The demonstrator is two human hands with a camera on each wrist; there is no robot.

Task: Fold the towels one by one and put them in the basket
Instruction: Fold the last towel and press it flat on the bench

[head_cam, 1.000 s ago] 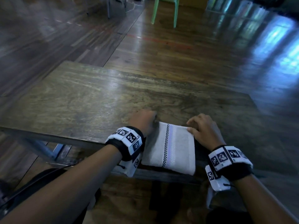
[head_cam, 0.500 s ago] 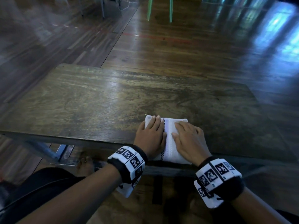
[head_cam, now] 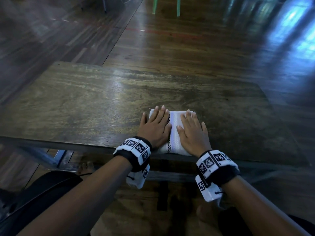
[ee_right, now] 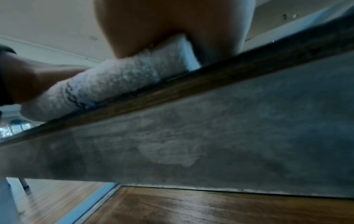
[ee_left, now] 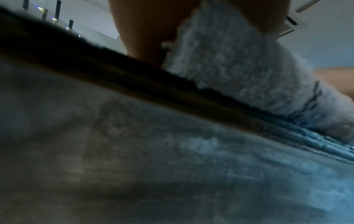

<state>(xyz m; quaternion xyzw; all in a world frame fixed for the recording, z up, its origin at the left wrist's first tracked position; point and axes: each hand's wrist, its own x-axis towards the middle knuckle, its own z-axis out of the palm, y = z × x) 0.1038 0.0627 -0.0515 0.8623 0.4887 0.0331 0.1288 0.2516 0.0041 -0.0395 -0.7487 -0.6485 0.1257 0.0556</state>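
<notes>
A white folded towel [head_cam: 174, 132] with a black checked stripe lies at the near edge of the wooden table [head_cam: 85, 103]. My left hand [head_cam: 156, 126] lies flat on its left half, fingers straight. Flat on the right half presses my right hand [head_cam: 191, 130], its fingers spread. In the left wrist view the towel [ee_left: 239, 72] bulges over the table edge under my palm. From the right wrist view the towel [ee_right: 107, 84] shows the same way, with the other forearm beside it. No basket is in view.
The table's near edge [head_cam: 68, 145] runs just under my wrists, with a metal frame [head_cam: 56, 157] below it. Green chair legs [head_cam: 166, 5] stand on the wooden floor beyond the table. My legs and a bare foot [head_cam: 86, 167] show under the table.
A second ago my hands held the towel's two sides, folding it. They then came onto the folded towel and now lie flatter and farther apart, pressing it down.
</notes>
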